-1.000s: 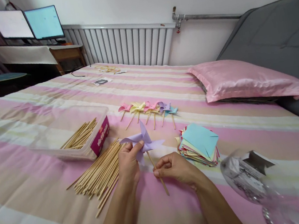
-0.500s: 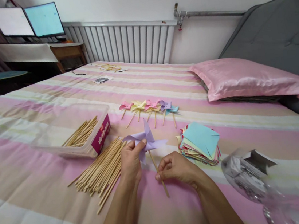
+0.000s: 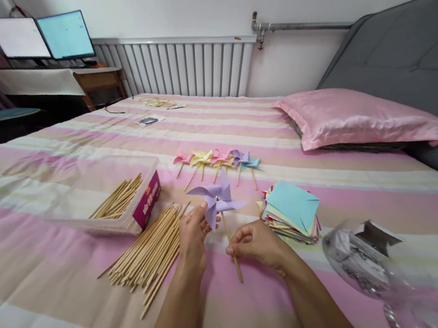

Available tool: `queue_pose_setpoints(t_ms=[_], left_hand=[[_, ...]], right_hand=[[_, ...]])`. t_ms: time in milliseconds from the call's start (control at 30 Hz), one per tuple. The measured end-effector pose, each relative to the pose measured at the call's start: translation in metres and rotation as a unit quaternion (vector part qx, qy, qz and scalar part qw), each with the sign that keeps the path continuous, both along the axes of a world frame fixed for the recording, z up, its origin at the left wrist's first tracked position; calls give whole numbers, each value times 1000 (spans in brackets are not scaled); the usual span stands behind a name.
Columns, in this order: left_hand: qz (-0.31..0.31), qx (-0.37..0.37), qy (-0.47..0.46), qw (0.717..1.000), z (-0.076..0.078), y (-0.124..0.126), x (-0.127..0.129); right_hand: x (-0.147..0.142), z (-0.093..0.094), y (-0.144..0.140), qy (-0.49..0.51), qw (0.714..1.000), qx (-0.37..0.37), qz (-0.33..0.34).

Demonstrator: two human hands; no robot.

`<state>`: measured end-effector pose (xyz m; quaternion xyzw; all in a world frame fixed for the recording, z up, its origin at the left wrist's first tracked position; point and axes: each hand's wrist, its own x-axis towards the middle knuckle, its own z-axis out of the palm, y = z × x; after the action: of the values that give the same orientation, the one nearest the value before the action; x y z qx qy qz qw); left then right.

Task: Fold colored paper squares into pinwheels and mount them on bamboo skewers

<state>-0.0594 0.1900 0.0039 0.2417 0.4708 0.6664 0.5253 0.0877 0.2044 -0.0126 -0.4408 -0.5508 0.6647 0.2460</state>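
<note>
A purple paper pinwheel [image 3: 224, 202] on a wooden stick stands upright in front of me, a small shiny pin at its centre. My right hand [image 3: 256, 244] pinches its stick between thumb and fingers, low down. Close behind the left blade is my left hand [image 3: 193, 232], its fingers apart and partly hidden by the paper; no grip shows. Loose wooden sticks [image 3: 149, 248] lie in a pile left of it. To the right sits a stack of coloured paper squares [image 3: 292, 202] with cut corners. Several finished pinwheels [image 3: 220, 157] lie in a row beyond.
A clear plastic box [image 3: 130, 225] with more sticks stands at the left. Clear packaging with small shiny parts [image 3: 356, 261] lies at the right. A pink pillow [image 3: 361, 115] rests by the grey headboard [image 3: 410, 53]. Everything lies on a striped bedspread [image 3: 79, 300].
My left thumb has come off the pinwheel's centre, leaving the pin in view. The pinwheel has turned slightly and stands more upright. My right hand keeps its pinch on the stick.
</note>
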Motion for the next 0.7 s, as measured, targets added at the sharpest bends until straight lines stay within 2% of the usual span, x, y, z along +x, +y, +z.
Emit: queue_pose_setpoints(t_ms=[233, 500, 700], left_hand=[[2, -20, 21, 1000, -1, 0, 1], [10, -79, 122, 989, -6, 3, 2], [11, -75, 128, 989, -8, 1, 2]], right_hand=[[-1, -2, 3, 12, 1000, 3, -27], [-2, -2, 3, 28, 998, -4, -52], [-3, -2, 3, 32, 998, -1, -50]])
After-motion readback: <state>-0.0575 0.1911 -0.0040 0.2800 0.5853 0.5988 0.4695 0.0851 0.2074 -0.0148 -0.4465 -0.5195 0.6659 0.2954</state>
